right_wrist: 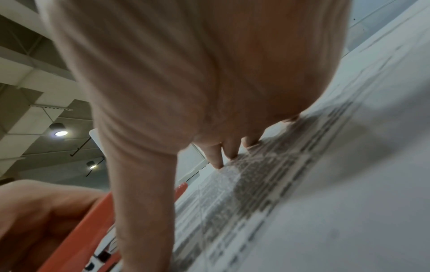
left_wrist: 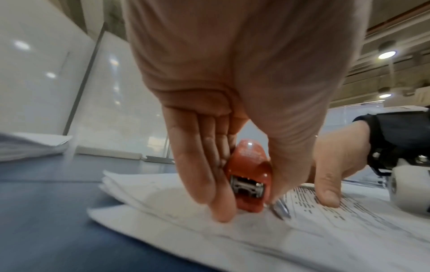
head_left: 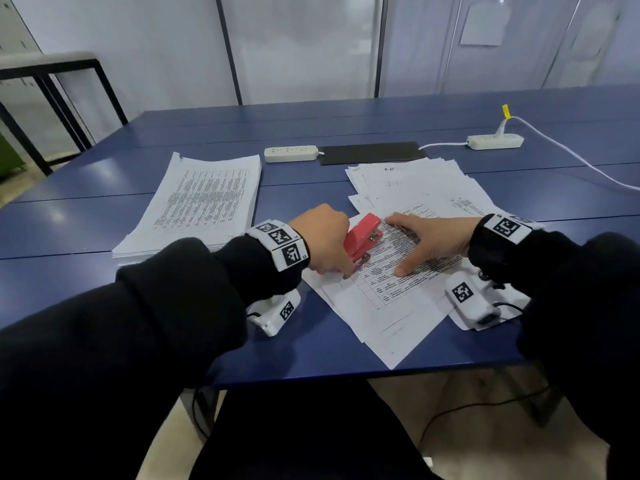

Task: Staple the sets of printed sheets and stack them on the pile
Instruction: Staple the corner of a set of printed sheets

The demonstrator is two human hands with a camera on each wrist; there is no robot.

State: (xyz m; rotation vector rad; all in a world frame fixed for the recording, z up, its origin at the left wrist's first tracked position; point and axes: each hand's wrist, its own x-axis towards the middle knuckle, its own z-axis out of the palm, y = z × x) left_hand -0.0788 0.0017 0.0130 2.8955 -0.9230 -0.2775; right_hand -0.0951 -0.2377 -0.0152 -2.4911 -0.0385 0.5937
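My black sleeves (head_left: 145,341) fill the bottom of the head view. Beyond them my left hand (head_left: 322,240) grips the red stapler (head_left: 363,237) at mid-frame on the printed set (head_left: 388,271), which my right hand (head_left: 433,242) presses flat with spread fingers. I'd square the corner, then squeeze firmly. Only the left wrist view shows the stapler's metal mouth; the finished pile (head_left: 204,202) sits left of centre on the table (head_left: 311,126)

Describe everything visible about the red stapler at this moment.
The red stapler is small, with a glossy plastic-looking shell and a metal magazine showing at its near end. It sits tilted on the corner of the printed sheets on the blue table. The left hand grips it; the right hand presses the sheets alongside.
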